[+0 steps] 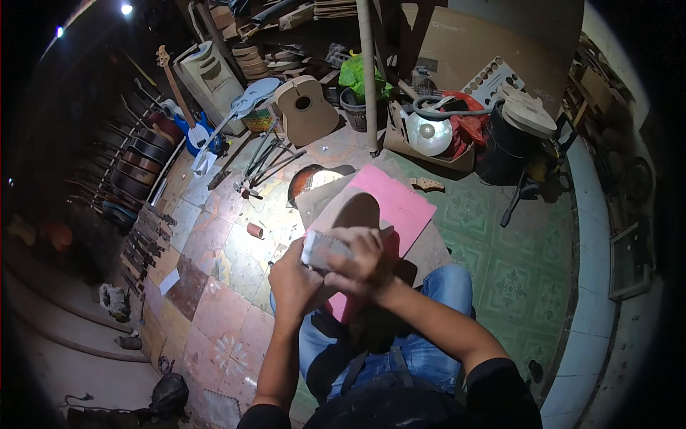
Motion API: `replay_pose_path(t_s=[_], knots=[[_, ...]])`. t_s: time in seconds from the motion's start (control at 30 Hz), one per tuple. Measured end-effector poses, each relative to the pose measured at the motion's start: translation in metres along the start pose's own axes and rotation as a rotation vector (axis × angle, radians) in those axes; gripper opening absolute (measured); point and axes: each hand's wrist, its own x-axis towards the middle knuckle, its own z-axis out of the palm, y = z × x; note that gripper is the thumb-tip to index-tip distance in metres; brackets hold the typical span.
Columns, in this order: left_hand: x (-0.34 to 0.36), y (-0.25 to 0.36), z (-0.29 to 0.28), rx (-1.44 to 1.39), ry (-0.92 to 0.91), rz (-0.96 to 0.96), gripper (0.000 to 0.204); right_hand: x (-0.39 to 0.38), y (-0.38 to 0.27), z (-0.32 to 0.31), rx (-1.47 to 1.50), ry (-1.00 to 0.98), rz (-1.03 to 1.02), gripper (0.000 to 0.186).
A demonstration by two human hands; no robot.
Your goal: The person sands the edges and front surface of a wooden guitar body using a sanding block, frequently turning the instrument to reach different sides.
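Note:
Above my lap, my right hand (pixel 364 261) is closed around a whitish-grey rectangular block (pixel 326 250), its fingers slightly blurred. Close beside it on the left, my left hand (pixel 291 279) grips a tan board-like piece with a rounded end (pixel 341 211). The block lies against this piece near my left fingers; most of the piece's lower part is hidden by my hands. Beneath them a pink sheet (pixel 393 207) rests on a brown board (pixel 431 245). A sunburst guitar body (pixel 304 183) lies at the far left edge of that board.
Hand tools (pixel 268 157) and a small brown cylinder (pixel 255 230) lie on the tiled floor. Several guitars (pixel 136 168) stand in a rack at left. An unfinished acoustic guitar body (pixel 306 111), a pole (pixel 369 79) and a black bucket (pixel 500 150) stand farther back.

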Motion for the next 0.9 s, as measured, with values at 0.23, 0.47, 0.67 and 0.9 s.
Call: replay_pose_path(t_s=[0.23, 0.47, 0.67, 0.9], knots=[[0.019, -0.002, -0.007, -0.171, 0.040, 0.116, 0.058, -0.029, 0.129, -0.010, 0.124, 0.473, 0.827, 0.038], [0.066, -0.047, 0.005, -0.436, 0.042, 0.083, 0.033, -0.193, 0.076, 0.002, 0.419, 0.413, 1.103, 0.042], [0.116, -0.043, 0.004, -0.246, -0.027, -0.052, 0.042, -0.263, 0.052, 0.026, 0.494, 0.293, 1.292, 0.043], [0.156, -0.012, 0.004, 0.092, -0.230, -0.100, 0.060, -0.253, 0.061, 0.024, 0.486, 0.181, 1.264, 0.047]])
